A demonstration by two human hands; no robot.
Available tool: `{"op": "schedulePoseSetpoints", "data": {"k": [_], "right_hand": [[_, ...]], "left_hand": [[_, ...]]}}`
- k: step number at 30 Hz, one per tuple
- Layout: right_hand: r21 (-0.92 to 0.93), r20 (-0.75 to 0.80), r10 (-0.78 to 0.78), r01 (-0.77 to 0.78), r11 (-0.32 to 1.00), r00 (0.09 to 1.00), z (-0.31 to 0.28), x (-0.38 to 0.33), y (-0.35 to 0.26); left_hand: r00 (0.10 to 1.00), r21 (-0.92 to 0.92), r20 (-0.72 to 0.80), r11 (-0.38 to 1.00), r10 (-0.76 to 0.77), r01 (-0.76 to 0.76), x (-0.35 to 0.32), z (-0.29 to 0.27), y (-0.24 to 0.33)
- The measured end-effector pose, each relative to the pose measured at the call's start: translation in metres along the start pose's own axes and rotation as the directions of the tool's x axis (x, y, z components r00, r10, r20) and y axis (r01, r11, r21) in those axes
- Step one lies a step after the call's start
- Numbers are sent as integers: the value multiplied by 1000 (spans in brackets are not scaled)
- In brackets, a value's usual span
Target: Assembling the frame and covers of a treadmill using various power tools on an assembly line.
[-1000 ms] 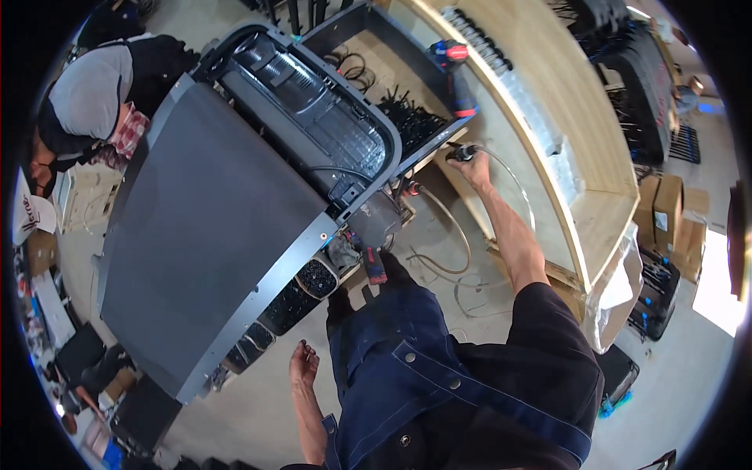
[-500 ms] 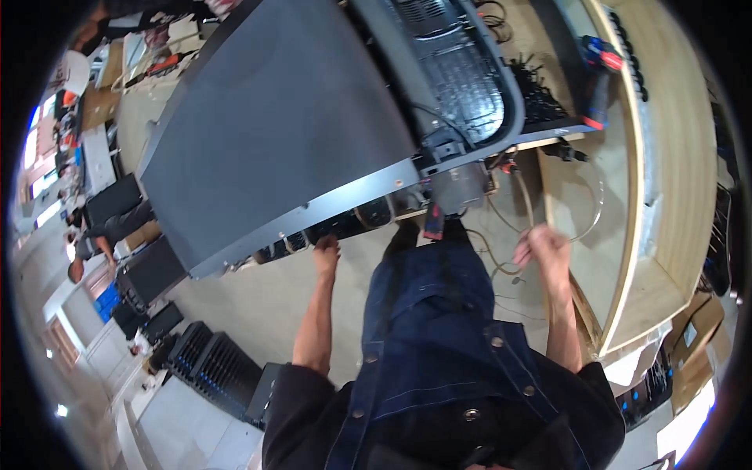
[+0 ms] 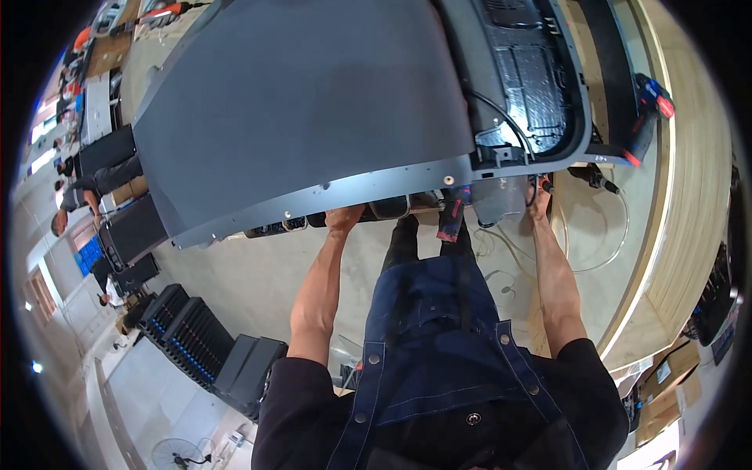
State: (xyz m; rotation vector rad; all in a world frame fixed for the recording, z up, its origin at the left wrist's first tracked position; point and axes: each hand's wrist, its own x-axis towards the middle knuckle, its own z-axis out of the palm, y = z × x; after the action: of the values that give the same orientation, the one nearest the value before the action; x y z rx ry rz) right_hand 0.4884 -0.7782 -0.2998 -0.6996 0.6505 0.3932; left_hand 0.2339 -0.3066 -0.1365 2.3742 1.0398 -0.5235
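Grey panel (image 3: 313, 110), seemingly black tray (image 3: 525, 70), blue apron (image 3: 439, 345).

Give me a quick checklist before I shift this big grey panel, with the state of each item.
1. Left hand under the grey panel edge: ok, fingers hidden beneath it.
2. Right hand at the panel's corner bracket: cannot tell if it grips.
3. Clear hose loose beside the right hand: not ok, snag risk.
4. Red and blue power tool on the wooden bench: ok, apart from the panel.
5. Footing on the floor: ok near the feet.
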Motion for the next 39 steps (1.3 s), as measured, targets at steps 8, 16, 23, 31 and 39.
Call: {"op": "schedulePoseSetpoints", "data": {"k": [8,16,23,31,39], "right_hand": [[-636,241,-249,347,690,938,104,-92,-9],[-684,0,-310,226,693,951,146,-256,-85],[-398,105,-498,495,772,861,177,-390,-105],[-262,202,-632,663,701,748,249,-474,-69],[-186,502,-474,625,758,723,319,-510,7]], "left_hand": [[990,-117,-122,989,74,-89,-14,15,-99],[968,-893,227,420,110,162,-19,5,-173],[873,-875,368,-200,320,442,-26,-20,-183],[916,-935,354,36,186,354,-32,-14,-179],[864,-907,269,-190,425,376,-59,-34,-182]]}}
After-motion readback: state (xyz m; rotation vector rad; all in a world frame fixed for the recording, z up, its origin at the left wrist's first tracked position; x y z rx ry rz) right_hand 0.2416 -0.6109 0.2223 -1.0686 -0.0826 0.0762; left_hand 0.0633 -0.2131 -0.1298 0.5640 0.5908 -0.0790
